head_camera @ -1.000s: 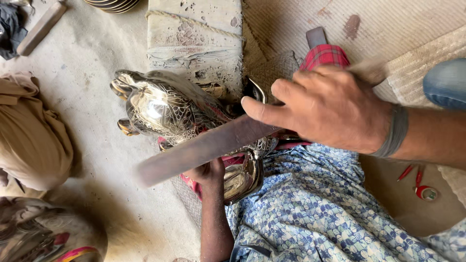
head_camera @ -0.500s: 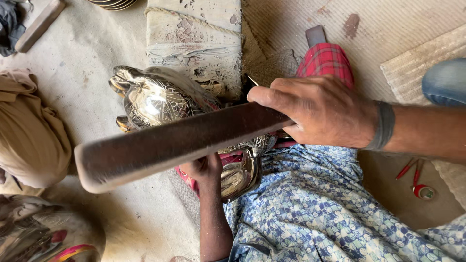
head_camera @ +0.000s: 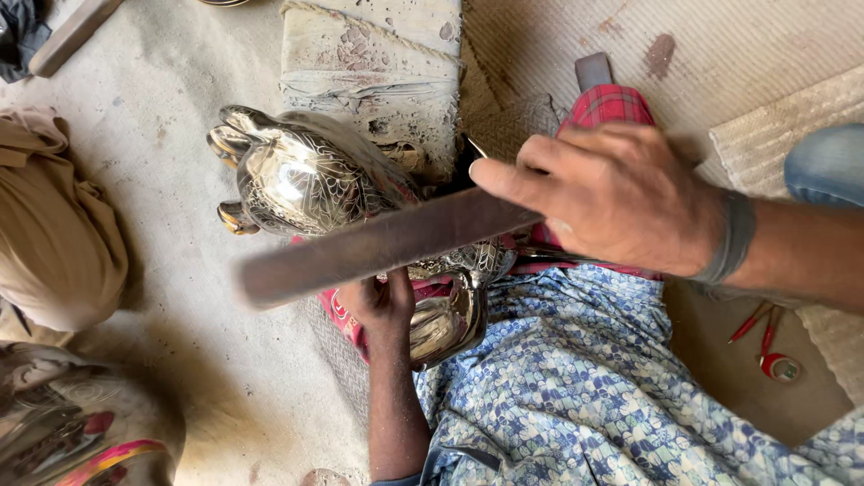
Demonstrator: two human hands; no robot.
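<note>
A shiny engraved metal bird figure point(head_camera: 301, 180) lies on my lap over a red cloth point(head_camera: 346, 315). My left hand point(head_camera: 382, 301) grips the figure's lower part from below. My right hand point(head_camera: 612, 198) is closed around a long flat dark wooden bat point(head_camera: 378, 247), which lies blurred across the figure, its far end pointing left.
A worn stone block point(head_camera: 369, 72) stands just behind the figure. A brown cloth bundle point(head_camera: 54, 225) lies at the left, and metal pieces point(head_camera: 63, 432) at bottom left. Red-handled pliers point(head_camera: 765, 342) rest on the mat at the right. A wooden stick point(head_camera: 72, 36) lies top left.
The wooden bat swung toward the camera half a second ago and has now dropped back onto the metal figure. My left hand has kept its hold.
</note>
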